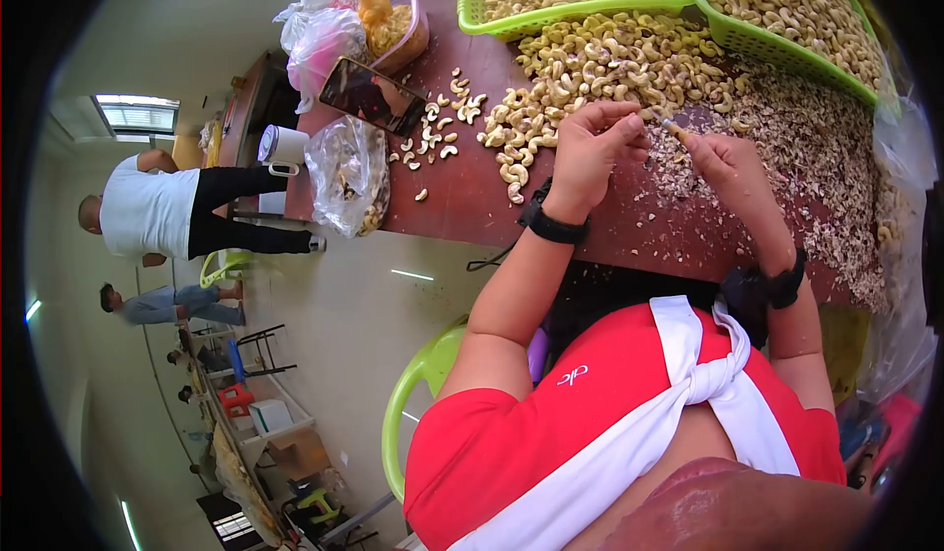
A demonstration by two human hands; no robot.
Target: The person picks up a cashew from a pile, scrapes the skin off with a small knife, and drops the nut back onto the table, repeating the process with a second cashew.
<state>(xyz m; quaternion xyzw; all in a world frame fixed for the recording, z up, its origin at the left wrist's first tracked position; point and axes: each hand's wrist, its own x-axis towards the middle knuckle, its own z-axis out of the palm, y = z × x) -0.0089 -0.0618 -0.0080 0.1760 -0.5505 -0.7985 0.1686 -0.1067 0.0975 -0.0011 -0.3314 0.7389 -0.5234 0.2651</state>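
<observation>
My left hand [596, 150] is raised over the near edge of the cashew pile [615, 59], fingers curled together in a pinch. A small pale piece, apparently a cashew, shows at its fingertips, largely hidden. My right hand [728, 166] is closed around a short, thin tool, probably a small knife [672, 126], its tip pointing at my left fingers. Below and beside the right hand spreads a heap of peeled skin flakes [806, 173]. Several loose cashews [433, 133] lie farther left on the reddish-brown table [442, 202].
Two green baskets [580, 2] of cashews stand at the back. At the left are a phone [372, 97], a plastic bag [346, 173], a white mug [283, 146] and a plastic tub [403, 30]. People stand beyond, and a green chair [423, 379] is beside me.
</observation>
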